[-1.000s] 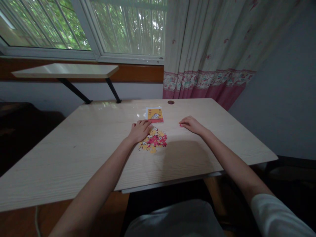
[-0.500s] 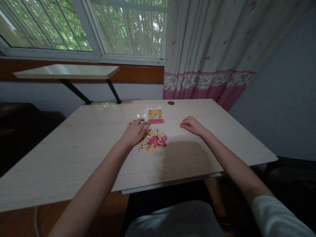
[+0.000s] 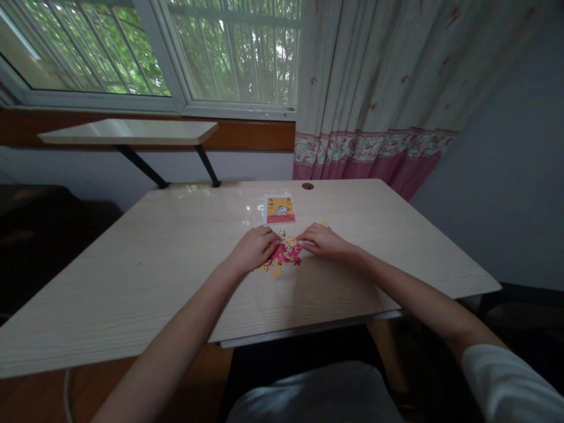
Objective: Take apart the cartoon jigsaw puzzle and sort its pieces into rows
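A loose pile of jigsaw puzzle pieces (image 3: 285, 254), yellow, pinkish red and white, lies on the table. My left hand (image 3: 257, 245) covers its left side, fingers bent together and pressed down among the pieces; what they hold is hidden. From the other side, my right hand (image 3: 324, 239) reaches the pile's right edge with thumb and fingertips brought together; anything between them is too small to make out. Just behind the right hand's knuckles, a yellow and red puzzle piece (image 3: 325, 224) lies apart, partly covered. A picture card (image 3: 281, 210) with a white cartoon figure on yellow and red lies beyond the pile.
The pale wooden table (image 3: 176, 282) spreads wide on both sides, its front edge close to my lap. A raised shelf (image 3: 132, 133) on dark legs stands at the back left. A round cable hole (image 3: 307, 186) is near the rear edge, before the curtain (image 3: 374, 117).
My right hand has left the separate piece on the right and moved left to the pile. My left hand has shifted slightly right and down, further over the pieces.
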`<action>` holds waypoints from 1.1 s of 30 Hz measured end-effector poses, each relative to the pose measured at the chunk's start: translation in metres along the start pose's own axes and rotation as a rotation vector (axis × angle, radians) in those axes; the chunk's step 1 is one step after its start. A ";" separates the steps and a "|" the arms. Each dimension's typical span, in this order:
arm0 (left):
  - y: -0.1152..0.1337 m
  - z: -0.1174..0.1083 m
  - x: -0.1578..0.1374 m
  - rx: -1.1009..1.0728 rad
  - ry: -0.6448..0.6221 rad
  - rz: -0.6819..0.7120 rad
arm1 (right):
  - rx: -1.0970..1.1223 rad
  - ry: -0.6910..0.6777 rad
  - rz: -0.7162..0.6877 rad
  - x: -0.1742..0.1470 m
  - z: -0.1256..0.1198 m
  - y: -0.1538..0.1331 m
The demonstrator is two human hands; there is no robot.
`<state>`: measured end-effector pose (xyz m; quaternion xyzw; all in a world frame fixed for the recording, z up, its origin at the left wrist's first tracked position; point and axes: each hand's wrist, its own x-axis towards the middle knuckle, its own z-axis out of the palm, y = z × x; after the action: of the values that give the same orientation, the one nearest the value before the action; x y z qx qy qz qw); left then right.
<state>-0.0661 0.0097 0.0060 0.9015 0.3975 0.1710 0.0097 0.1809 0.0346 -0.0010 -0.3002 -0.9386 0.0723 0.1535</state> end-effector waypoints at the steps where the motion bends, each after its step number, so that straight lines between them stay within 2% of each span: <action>1: 0.002 0.001 0.000 0.002 0.003 0.005 | 0.005 0.009 0.022 0.004 0.003 -0.004; 6: 0.008 0.002 0.002 0.000 -0.010 0.021 | 0.016 0.056 0.119 0.021 0.018 -0.008; 12: 0.008 0.004 0.001 -0.120 0.065 -0.046 | 0.100 0.112 0.108 0.030 0.028 -0.001; 16: 0.013 0.014 0.004 -0.424 0.191 -0.230 | 0.100 0.149 0.023 0.024 0.025 0.000; 20: 0.020 0.023 0.009 -0.891 0.313 -0.468 | 0.081 0.292 -0.071 0.015 0.019 -0.002; 24: 0.031 0.020 0.013 -1.279 0.280 -0.554 | 0.041 0.464 -0.108 0.009 0.020 -0.005; 29: 0.043 0.012 0.014 -1.444 0.294 -0.556 | 0.040 0.522 -0.127 0.010 0.023 -0.010; 33: 0.040 0.014 0.014 -1.511 0.334 -0.600 | 0.072 0.576 -0.056 0.009 0.024 -0.016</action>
<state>-0.0239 -0.0062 0.0028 0.4705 0.3954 0.5137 0.5987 0.1576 0.0255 -0.0177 -0.2765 -0.8613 0.0133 0.4261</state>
